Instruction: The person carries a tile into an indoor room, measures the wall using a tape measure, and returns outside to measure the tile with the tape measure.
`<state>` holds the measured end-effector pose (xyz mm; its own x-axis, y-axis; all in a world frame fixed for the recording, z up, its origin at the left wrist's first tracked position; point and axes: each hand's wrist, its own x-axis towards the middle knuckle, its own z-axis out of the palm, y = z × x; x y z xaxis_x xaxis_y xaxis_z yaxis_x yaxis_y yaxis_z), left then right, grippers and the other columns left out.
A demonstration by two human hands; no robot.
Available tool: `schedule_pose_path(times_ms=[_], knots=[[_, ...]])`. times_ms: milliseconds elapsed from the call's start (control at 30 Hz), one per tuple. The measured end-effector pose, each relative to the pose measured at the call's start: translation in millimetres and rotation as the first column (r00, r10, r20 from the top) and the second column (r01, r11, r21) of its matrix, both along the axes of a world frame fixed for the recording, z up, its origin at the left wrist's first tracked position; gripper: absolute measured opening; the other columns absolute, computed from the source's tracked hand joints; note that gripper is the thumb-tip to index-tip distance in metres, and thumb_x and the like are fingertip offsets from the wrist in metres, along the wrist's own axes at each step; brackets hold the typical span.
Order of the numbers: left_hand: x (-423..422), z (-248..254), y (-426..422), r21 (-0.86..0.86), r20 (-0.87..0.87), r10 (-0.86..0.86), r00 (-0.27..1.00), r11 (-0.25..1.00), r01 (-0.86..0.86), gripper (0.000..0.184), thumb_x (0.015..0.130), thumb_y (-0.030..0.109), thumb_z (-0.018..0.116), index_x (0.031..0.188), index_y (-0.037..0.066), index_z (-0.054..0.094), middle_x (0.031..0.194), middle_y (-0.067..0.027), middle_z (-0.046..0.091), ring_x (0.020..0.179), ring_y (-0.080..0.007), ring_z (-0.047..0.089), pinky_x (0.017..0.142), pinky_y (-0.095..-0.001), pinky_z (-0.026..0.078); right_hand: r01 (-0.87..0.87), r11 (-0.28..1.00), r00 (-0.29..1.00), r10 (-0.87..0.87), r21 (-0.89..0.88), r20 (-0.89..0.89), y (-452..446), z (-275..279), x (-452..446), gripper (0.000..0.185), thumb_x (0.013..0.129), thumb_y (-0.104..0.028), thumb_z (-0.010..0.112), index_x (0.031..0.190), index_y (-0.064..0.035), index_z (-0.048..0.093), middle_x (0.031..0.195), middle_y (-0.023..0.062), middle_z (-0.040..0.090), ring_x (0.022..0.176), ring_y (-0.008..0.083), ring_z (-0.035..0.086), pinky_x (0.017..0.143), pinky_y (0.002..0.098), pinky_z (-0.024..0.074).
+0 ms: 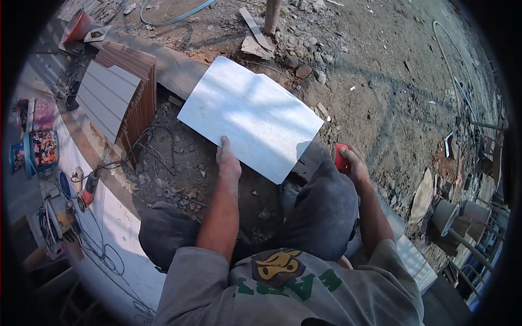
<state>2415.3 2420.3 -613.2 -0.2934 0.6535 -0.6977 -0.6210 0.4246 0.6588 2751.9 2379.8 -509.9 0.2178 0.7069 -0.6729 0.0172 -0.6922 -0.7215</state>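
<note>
A large white tile [244, 114] with a small step in its far edge lies tilted in front of my knees, sunlight and shadow across its face. My left hand [228, 162] grips its near edge, thumb on top and fingers hidden underneath. Off the tile's right corner, my right hand [356, 164] is closed around a small red object [340, 157] with a rounded side; its exact kind is not clear. My right hand and the tile are apart.
Several tiles with brown edges [128, 81] stand stacked at the left. Beyond them sits a red bucket [77, 26]. A red-and-black power tool [90, 187], cables and patterned buckets [43, 149] lie left. Rubble and a post [272, 16] are ahead.
</note>
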Motion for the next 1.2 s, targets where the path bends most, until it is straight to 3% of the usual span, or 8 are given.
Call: schedule_pose_path(times_ms=[67,200,267,300,467,567,667,1200], knots=[[-3.9,-3.1,1.1,-0.156,-0.159,-0.146,0.976,0.980,0.121,0.058,0.092,0.036,0.051,0.130,-0.005,0.034,0.126,-0.0180,0.046,0.110,-0.0290,0.052,0.091,-0.0387,0.045,0.148,0.989,0.853,-0.143,-0.030,-0.502,23.7,-3.7,-10.7,0.047,0.084,-0.043,0.056,0.110,-0.0040,0.054,0.091,0.0093,0.060,0.079,0.0178,0.061,0.062,0.0329,0.0494],[0.8,-6.5,2.4,-0.174,-0.605,-0.109,0.789,0.985,0.003,0.065,0.089,0.041,0.054,0.129,-0.006,0.034,0.124,-0.0217,0.046,0.108,-0.0317,0.051,0.091,-0.0407,0.043,-0.028,1.000,0.858,0.028,0.007,-0.513,72.6,13.3,-44.6,0.049,0.085,-0.048,0.052,0.106,-0.0032,0.056,0.085,0.0073,0.060,0.071,0.0167,0.060,0.054,0.0293,0.0481],[-0.9,11.0,3.2,-0.146,-0.983,-0.154,0.097,0.986,0.085,0.068,0.089,0.044,0.051,0.130,-0.007,0.032,0.122,-0.0268,0.044,0.112,-0.0345,0.046,0.094,-0.0427,0.039,-0.262,0.965,0.903,0.255,0.028,-0.345,86.8,-2.2,-56.0,0.051,0.084,-0.049,0.053,0.106,-0.0032,0.057,0.087,0.0083,0.061,0.071,0.0169,0.060,0.051,0.0276,0.0475],[1.5,24.9,6.2,-0.145,-0.985,-0.150,0.085,0.987,0.065,0.068,0.089,0.044,0.051,0.130,-0.007,0.032,0.122,-0.0268,0.044,0.112,-0.0345,0.046,0.094,-0.0427,0.039,-0.355,0.934,0.907,0.353,0.035,-0.230,93.6,7.6,-66.5,0.056,0.082,-0.050,0.056,0.111,-0.0025,0.057,0.091,0.0109,0.061,0.074,0.0165,0.060,0.055,0.0281,0.0489],[36.4,91.7,30.5,0.063,-0.239,-0.353,0.904,0.924,0.378,0.070,0.088,0.052,0.051,0.131,-0.002,0.036,0.119,-0.0182,0.049,0.107,-0.0270,0.052,0.091,-0.0406,0.043,-0.778,0.577,0.617,0.777,0.251,0.125,115.4,0.4,-108.6,0.063,0.073,-0.040,0.067,0.121,-0.0027,0.053,0.104,0.0167,0.061,0.092,0.0264,0.060,0.080,0.0347,0.0488],[45.9,98.3,25.7,0.099,0.183,-0.439,0.880,0.898,0.428,0.065,0.088,0.051,0.050,0.129,0.001,0.040,0.122,-0.0141,0.050,0.106,-0.0223,0.054,0.086,-0.0376,0.047,-0.949,0.222,0.299,0.859,0.224,0.416,127.8,37.4,-131.9,0.063,0.068,-0.033,0.071,0.120,-0.0040,0.053,0.115,0.0165,0.057,0.109,0.0330,0.050,0.094,0.0401,0.0414],[45.3,72.7,8.8,0.163,0.317,-0.453,0.833,0.892,0.423,0.049,0.092,0.041,0.046,0.124,0.003,0.045,0.116,-0.0080,0.055,0.097,-0.0180,0.058,0.074,-0.0318,0.052,-0.854,0.189,0.447,0.743,0.486,0.498,122.9,18.0,-131.7,0.055,0.073,-0.025,0.068,0.121,-0.0034,0.052,0.112,0.0164,0.056,0.105,0.0311,0.053,0.091,0.0396,0.0438],[50.3,85.8,27.2,0.133,0.149,-0.348,0.926,0.935,0.330,0.027,0.091,0.028,0.056,0.103,0.005,0.051,0.095,-0.0063,0.060,0.085,-0.0131,0.060,0.070,-0.0269,0.051,-0.671,0.695,0.678,0.716,0.259,-0.164,134.7,9.7,-121.3,0.029,0.079,-0.022,0.070,0.095,-0.0007,0.058,0.084,0.0076,0.063,0.070,0.0130,0.059,0.059,0.0282,0.0491]])
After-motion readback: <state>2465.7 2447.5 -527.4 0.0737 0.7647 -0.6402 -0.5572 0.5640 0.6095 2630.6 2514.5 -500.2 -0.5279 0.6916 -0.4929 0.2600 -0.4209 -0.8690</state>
